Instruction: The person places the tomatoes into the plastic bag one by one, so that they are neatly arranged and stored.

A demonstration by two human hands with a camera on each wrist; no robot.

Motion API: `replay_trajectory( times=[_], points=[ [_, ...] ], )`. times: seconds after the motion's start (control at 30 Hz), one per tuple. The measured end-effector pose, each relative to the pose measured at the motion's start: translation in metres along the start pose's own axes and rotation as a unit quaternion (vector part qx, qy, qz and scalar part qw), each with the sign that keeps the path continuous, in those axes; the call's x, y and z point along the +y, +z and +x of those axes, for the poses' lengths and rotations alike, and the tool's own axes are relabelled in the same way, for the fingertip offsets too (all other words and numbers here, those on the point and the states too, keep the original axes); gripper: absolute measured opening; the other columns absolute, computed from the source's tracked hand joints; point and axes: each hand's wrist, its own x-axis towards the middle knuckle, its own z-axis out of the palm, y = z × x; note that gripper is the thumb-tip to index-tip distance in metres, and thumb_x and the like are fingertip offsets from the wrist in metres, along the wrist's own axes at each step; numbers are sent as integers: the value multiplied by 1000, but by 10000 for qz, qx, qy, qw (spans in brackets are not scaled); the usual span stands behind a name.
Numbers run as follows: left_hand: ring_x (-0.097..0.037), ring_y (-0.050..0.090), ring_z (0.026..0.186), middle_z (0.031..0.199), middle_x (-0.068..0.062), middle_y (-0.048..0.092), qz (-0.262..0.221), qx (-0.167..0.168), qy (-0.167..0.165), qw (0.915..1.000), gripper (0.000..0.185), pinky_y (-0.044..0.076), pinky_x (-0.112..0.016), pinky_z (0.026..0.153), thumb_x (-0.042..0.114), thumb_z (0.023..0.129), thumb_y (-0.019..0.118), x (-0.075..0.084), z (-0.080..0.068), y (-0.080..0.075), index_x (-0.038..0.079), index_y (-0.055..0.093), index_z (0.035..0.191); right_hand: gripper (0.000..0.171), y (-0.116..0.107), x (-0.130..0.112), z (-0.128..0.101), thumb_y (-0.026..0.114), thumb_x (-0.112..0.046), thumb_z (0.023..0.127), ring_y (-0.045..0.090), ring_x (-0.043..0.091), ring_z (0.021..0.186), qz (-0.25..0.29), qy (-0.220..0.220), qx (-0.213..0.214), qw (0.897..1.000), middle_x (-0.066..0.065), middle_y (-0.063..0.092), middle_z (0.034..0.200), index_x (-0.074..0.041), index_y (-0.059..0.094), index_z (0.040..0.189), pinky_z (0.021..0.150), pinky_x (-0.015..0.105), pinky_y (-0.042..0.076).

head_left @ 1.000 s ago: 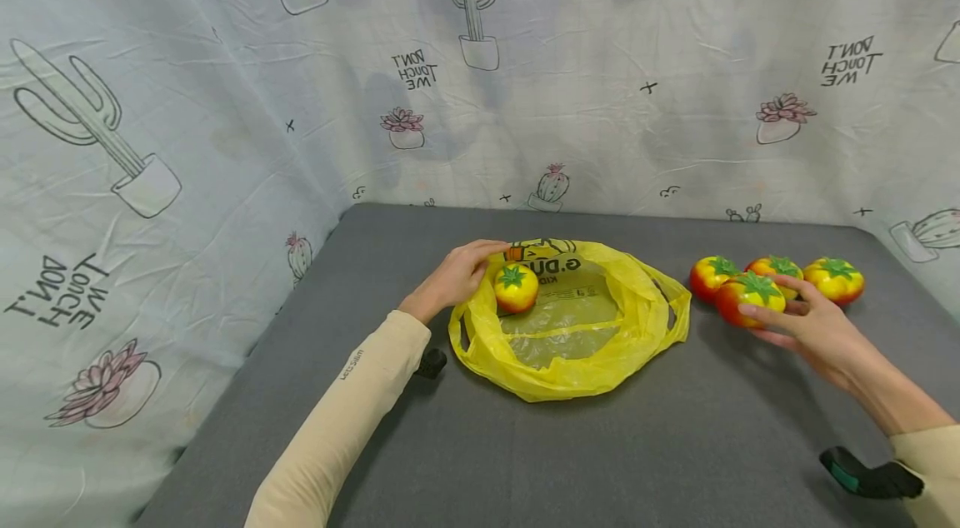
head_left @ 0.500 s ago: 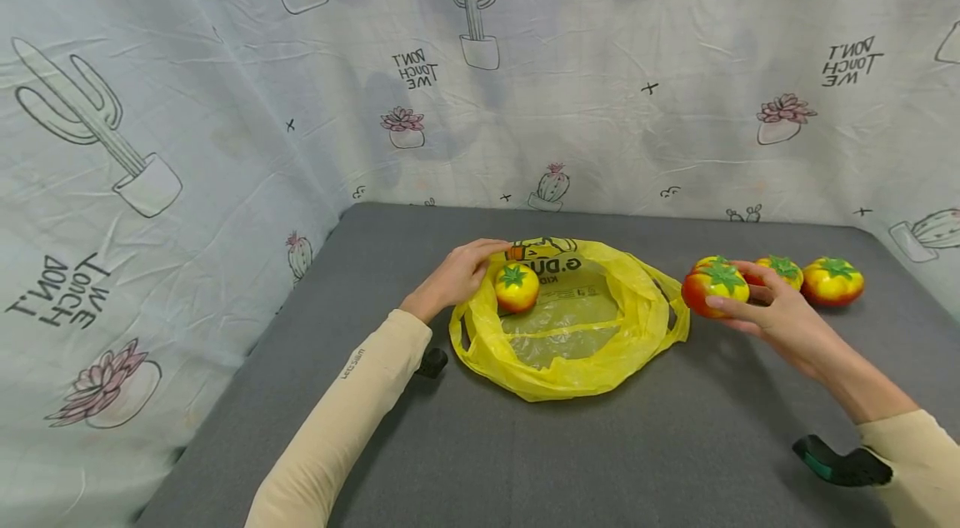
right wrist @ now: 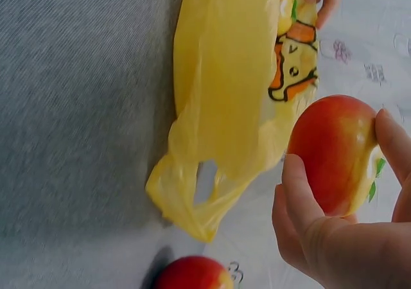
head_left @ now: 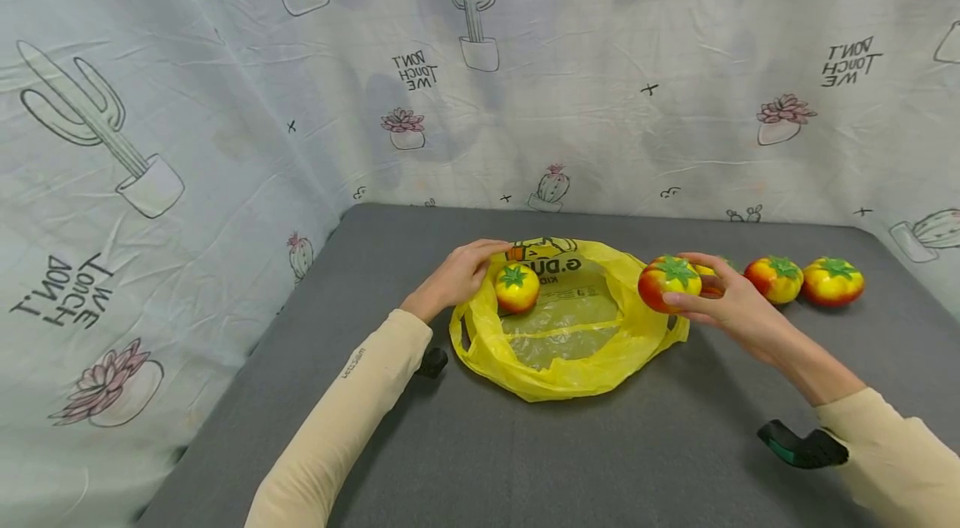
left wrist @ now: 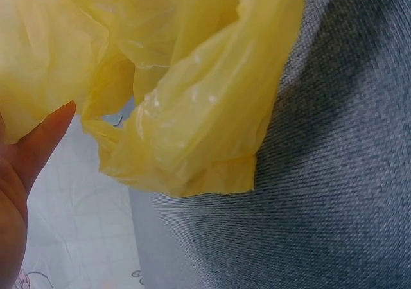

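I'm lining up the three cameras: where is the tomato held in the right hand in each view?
Head: the held tomato is right of centre, over the right rim of the yellow bag, gripped by the right hand.
Left wrist: not in it; only the bag and the grey table.
Right wrist: right of centre.
Shared landmark: the yellow bag.

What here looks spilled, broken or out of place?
Nothing stands out. The yellow bag lies open with one tomato inside, the right hand holds a second tomato, and the others sit upright on the table.
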Motion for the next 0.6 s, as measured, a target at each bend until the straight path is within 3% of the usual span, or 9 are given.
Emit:
replay_trajectory(
  times=[0.13,0.33,0.6],
  points=[
    [-23,54,104,139,-10,48,34,-31,-73,10000,48,42,-32,79,-7,96,44,0,0,0,9,50,140,78,10,-5,5,64,-23,93,51,23,108,-176,-103,-142,9997,31,24,142,-7,14,152,89,37,48],
    [-21,52,96,139,-10,48,0,-16,-95,10000,49,41,-32,77,-8,95,44,1,0,1,11,49,140,81,25,-12,12,67,-27,91,44,39,117,-342,-123,-250,9990,30,30,139,-9,16,151,91,48,45],
    [-21,52,94,139,-11,48,2,7,-74,10000,48,40,-32,75,-7,96,44,2,0,0,10,50,140,84,40,-13,20,70,-27,88,39,42,122,-364,-165,-428,9983,25,31,140,-8,18,151,88,38,48]
  ],
)
